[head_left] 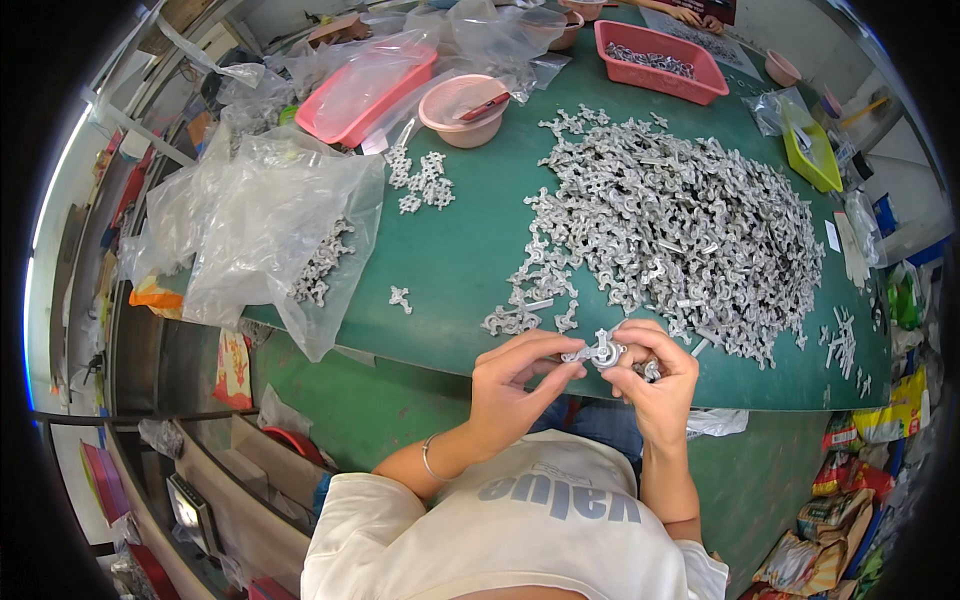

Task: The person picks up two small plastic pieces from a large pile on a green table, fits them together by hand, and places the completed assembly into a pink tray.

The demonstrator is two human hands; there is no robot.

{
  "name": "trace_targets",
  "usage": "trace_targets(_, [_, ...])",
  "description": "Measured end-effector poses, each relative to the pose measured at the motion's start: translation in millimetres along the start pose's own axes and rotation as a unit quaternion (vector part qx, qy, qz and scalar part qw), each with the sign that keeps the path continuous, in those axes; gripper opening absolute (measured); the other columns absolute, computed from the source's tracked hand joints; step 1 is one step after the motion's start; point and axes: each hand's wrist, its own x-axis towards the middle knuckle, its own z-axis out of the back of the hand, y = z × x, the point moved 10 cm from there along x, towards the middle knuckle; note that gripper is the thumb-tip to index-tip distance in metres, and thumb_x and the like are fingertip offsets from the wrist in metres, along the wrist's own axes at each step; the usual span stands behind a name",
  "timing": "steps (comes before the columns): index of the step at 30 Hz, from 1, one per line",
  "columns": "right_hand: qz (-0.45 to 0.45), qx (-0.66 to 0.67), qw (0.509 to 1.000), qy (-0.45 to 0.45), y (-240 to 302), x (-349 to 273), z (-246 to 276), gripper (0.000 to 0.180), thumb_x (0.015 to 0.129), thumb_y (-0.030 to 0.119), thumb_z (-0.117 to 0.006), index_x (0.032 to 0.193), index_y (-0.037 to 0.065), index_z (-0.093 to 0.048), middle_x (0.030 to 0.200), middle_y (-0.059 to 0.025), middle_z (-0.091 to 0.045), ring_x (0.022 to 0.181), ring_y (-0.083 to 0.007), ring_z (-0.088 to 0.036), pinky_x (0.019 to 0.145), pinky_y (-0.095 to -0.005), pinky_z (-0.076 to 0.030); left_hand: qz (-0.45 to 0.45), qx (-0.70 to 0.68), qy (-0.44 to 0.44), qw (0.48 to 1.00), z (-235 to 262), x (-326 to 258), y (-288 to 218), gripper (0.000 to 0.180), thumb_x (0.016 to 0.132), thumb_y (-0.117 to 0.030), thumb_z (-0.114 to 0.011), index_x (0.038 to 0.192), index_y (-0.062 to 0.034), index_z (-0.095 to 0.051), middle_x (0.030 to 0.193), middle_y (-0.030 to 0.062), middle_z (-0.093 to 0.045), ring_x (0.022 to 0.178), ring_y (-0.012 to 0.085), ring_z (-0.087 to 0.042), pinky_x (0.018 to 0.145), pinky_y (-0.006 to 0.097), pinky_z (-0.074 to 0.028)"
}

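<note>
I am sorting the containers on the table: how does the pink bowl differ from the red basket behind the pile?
The pink bowl is round and paler; the red basket is rectangular. The bowl holds a small red object, the basket grey metal parts. The bowl sits nearer the person. Both stand on the green table.

Small silvery metal piece (602, 352) pinched between both hands' fingers (560, 372).

Green table (470, 250) – green floor (360, 400) beneath; shelving (130, 330) at left, daylit.
</note>
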Motion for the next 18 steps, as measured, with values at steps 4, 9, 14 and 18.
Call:
trace_targets(4, [0.018,0.002,1.0,-0.008,10,-5,1,0.03,0.059,-0.01,-0.067,0.087,-0.005,-0.059,0.087,-0.0103,-0.055,0.051,-0.006,-0.05,0.05,-0.0185,-0.039,-0.016,-0.005,0.005,1.0,-2,-3,-9,0.025,0.072,0.014,-0.055,0.097,0.0077,-0.057,0.091,0.0142,-0.055,0.079,0.0176,-0.058,0.071,0.026,-0.053])
trace_targets(9, [0.04,0.0,0.999,-0.013,17,-8,2,0.029,0.059,-0.01,-0.067,0.087,-0.005,-0.059,0.089,-0.0111,-0.055,0.052,-0.0063,-0.051,0.05,-0.0184,-0.039,-0.025,-0.002,0.009,1.0,-4,-4,-12,0.024,0.072,0.014,-0.055,0.095,0.0075,-0.057,0.092,0.0147,-0.055,0.079,0.018,-0.059,0.07,0.026,-0.053])
trace_targets(14, [0.052,-0.013,0.998,-0.011,13,-4,1,0.027,0.063,-0.008,-0.066,0.089,-0.005,-0.058,0.092,-0.0112,-0.054,0.051,-0.0053,-0.049,0.048,-0.0181,-0.039,-0.019,0.007,-0.001,1.0,-1,-4,-10,0.022,0.073,0.011,-0.056,0.095,0.0071,-0.057,0.088,0.014,-0.057,0.078,0.0174,-0.059,0.068,0.026,-0.052])
trace_targets(18, [-0.025,-0.016,0.999,-0.045,-35,11,10,0.027,0.066,-0.005,-0.064,0.092,-0.003,-0.058,0.093,-0.0092,-0.054,0.053,-0.0051,-0.049,0.047,-0.0189,-0.04,0.146,-0.097,-0.081,0.981,41,-5,61,0.015,0.079,0.002,-0.054,0.092,0.0067,-0.057,0.078,0.0106,-0.059,0.071,0.0147,-0.059,0.065,0.023,-0.05])
